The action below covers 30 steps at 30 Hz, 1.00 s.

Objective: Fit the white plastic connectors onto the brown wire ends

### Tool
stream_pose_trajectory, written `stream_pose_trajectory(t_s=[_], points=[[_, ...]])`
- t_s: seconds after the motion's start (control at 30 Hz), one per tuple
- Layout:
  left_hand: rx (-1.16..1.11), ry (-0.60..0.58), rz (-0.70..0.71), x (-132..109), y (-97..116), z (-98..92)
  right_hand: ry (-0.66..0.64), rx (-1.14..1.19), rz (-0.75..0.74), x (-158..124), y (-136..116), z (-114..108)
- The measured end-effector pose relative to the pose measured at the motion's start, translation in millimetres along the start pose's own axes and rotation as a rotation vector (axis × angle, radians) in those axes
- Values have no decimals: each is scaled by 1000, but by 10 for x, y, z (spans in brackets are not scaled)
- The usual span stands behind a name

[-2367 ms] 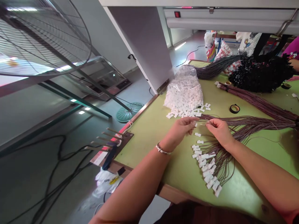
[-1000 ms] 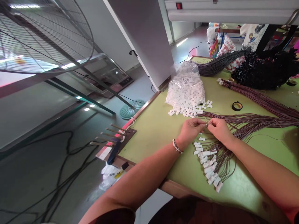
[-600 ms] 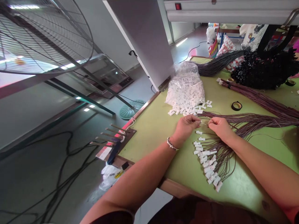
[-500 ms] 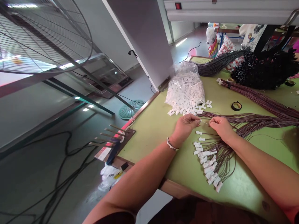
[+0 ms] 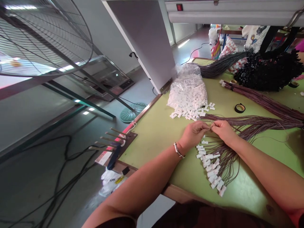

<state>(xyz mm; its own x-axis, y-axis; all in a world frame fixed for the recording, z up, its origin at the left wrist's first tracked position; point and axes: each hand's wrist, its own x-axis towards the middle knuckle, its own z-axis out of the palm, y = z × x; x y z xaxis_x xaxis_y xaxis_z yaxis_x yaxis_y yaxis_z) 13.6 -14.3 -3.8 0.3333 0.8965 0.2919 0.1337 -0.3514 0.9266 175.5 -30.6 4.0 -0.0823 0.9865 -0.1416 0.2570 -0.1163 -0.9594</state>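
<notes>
My left hand, with a white band at the wrist, is closed in a pinch; what lies between its fingertips is hidden. Its fingertips meet those of my right hand, which pinches the thin end of a brown wire. Under and beside both hands a bundle of brown wires fans over the green table. Several wire ends carry white connectors, lying in a row below my hands. Just beyond my left hand, loose white connectors spill from a clear plastic bag.
A roll of black tape lies right of the bag. Behind it are another brown wire bundle, a grey bundle and a black heap. A pronged metal rack sits at the left table edge. A fan stands left.
My left hand has moved right and slightly down, and its fingertips now meet those of my right hand. The white piece that showed at its fingertips is now hidden.
</notes>
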Motion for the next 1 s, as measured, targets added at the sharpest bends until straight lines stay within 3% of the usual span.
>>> stream_pose_trajectory(t_s=[0.07, 0.13, 0.27, 0.33, 0.43, 0.53, 0.6, 0.87, 1.0], points=[[-59, -5, -55, -3, 8, 23, -50, -28, 10, 9, 1, -16], [-189, -13, -220, 3, -13, 27, -15, -171, -49, 12, 1, -26], [-412, 3, -413, 28, -76, -19, 190, -546, -427, -17, 11, -27], [-476, 11, -452, 41, -78, -50, 183, -675, -601, -43, 21, -28], [-538, 23, -510, 51, -50, -78, 157, -911, -704, -78, 21, -25], [-563, 27, -527, 53, -33, -79, 172, -1062, -708, -90, 3, -5], [-561, 14, -511, 51, -39, -67, 181, -1041, -677, -82, -7, 15], [-433, 14, -440, 34, -21, -16, 195, -526, -331, -32, 10, 59], [-359, 9, -440, 30, 15, 22, 178, -463, -273, -39, 33, 80]])
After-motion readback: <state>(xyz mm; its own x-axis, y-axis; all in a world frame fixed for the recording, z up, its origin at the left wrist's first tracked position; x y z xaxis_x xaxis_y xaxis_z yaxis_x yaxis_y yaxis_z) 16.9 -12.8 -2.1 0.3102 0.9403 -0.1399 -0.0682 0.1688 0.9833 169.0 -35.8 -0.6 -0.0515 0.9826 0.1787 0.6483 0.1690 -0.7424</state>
